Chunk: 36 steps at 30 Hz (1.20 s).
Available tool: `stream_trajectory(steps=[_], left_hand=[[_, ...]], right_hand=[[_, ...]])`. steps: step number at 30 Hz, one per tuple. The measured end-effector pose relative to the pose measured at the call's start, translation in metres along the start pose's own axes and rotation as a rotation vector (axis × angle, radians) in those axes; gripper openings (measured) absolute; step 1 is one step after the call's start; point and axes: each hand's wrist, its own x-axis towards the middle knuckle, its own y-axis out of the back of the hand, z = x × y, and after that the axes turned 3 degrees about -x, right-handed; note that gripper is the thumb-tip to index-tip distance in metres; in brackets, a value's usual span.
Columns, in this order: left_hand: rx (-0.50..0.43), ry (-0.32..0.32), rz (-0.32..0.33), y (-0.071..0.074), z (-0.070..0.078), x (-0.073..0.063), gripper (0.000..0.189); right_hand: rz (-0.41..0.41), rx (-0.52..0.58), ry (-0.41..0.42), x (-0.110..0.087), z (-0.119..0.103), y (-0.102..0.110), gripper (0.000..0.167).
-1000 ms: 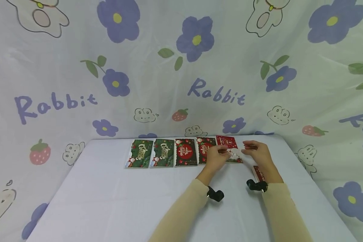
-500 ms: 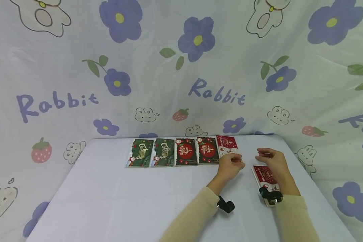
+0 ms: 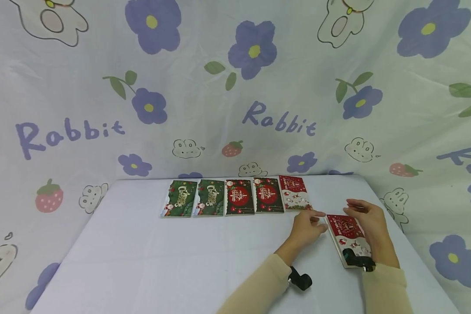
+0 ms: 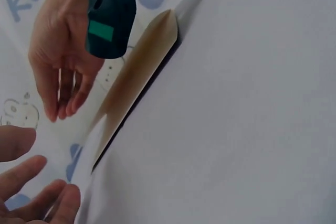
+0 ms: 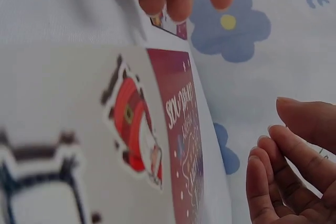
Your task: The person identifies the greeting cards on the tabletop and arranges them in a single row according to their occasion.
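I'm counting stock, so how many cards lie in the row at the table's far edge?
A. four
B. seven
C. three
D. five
D: the row holds two green, two dark red-circle and one red-and-white card; a sixth card lies apart between the hands.

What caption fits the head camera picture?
Two hands flank a red Christmas card beside a row of five cards on a white table.

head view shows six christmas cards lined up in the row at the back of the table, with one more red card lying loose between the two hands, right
Not quite: the row at the back of the table holds five cards, not six, as the head view shows: two green, two dark red, one red and white. The rest stands: one more red card lies loose between the left hand and the right hand.
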Motion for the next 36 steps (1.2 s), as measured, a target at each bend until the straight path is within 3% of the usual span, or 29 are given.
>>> stream_trajectory(steps=[8, 18, 24, 36], left_hand=[[0.009, 0.034, -0.025, -0.01, -0.002, -0.006, 0.031], [0.086, 0.04, -0.078, -0.015, -0.002, -0.006, 0.035], [0.123, 0.038, -0.099, -0.015, -0.002, -0.004, 0.037], [0.127, 0.059, -0.1, -0.016, -0.002, -0.003, 0.038]], right_hand=[[0.034, 0.026, -0.051, 0.001, 0.01, 0.005, 0.052], [0.008, -0.145, -0.113, 0.002, 0.016, 0.011, 0.048], [0.005, -0.184, -0.111, 0.005, 0.018, 0.009, 0.046], [0.058, -0.146, -0.089, 0.006, 0.023, 0.003, 0.039]])
